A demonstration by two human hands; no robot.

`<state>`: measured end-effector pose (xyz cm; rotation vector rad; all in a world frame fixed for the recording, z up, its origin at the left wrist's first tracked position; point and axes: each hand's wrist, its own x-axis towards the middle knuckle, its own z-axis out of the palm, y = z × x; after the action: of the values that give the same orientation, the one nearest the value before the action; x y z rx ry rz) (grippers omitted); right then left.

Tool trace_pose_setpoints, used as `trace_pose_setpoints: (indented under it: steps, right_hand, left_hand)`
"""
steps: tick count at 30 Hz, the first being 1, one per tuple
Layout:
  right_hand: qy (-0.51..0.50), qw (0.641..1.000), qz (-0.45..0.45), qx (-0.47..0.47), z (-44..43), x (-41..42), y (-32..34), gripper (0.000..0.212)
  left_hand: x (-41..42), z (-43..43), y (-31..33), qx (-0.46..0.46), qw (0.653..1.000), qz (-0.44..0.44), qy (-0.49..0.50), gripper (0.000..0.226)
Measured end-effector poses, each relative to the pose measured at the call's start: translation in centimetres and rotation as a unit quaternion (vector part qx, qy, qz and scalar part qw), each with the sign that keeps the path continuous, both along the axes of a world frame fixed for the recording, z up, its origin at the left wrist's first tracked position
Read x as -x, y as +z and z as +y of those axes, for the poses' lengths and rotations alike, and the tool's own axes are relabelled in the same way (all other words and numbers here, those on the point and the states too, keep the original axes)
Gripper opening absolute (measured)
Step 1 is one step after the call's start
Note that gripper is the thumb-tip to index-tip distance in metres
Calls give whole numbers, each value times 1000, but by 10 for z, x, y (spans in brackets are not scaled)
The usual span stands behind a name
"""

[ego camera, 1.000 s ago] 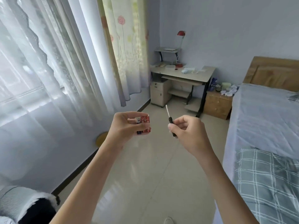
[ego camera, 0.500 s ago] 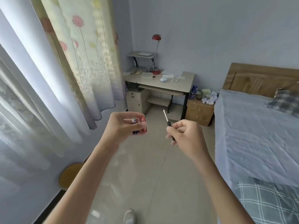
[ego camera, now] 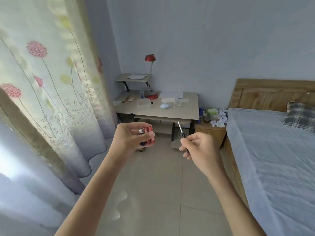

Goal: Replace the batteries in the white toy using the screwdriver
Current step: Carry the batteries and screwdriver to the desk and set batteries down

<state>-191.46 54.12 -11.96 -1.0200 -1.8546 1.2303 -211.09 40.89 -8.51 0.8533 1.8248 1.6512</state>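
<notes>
Left hand: the left hand point(ego camera: 131, 138) is curled round a bunch of small cylindrical batteries point(ego camera: 148, 135), red-and-white ones beside a dark blue one, pinched upright between thumb and fingers

Right hand: the right hand point(ego camera: 199, 148) grips the black handle of a slim screwdriver with a silver metal shaft point(ego camera: 181, 130); the tip points up and slightly left, away from the person

Between the hands: both are raised side by side above the pale tiled floor point(ego camera: 153, 193), apart; batteries and screwdriver do not touch

Counter: the light wooden counter point(ego camera: 187, 111) stands against the far wall, well beyond the hands; on it are a red desk lamp point(ego camera: 150, 58), a clear plastic box point(ego camera: 143, 102), papers and a small white rounded object point(ego camera: 164, 106), too small to tell whether it is the toy

Sides: a flowered curtain point(ego camera: 51, 82) hangs on the left; a bed with a blue-grey sheet point(ego camera: 272, 150) lies on the right
</notes>
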Motion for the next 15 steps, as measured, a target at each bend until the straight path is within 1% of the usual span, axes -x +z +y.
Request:
trace_pose_setpoints:
  steps: [2,6,12,15]
  right_hand:
    - [-7,1000,7,13,16,20,-1,10]
    - [-23,999,0,22,67,70,-11,10]
    - [-35,999,5,34,165,142,-30,11]
    - [-40,998,14,44,215,173,-32,10]
  left_hand:
    - [22,18,0,1,1000,4,-4,25]
    - [78,74,-9,10,1000,-20,-10,25]
    - [152,171,-29,28,999,-39,-11,31]
    - [184,222,-27,36,999,-40,-8,29]
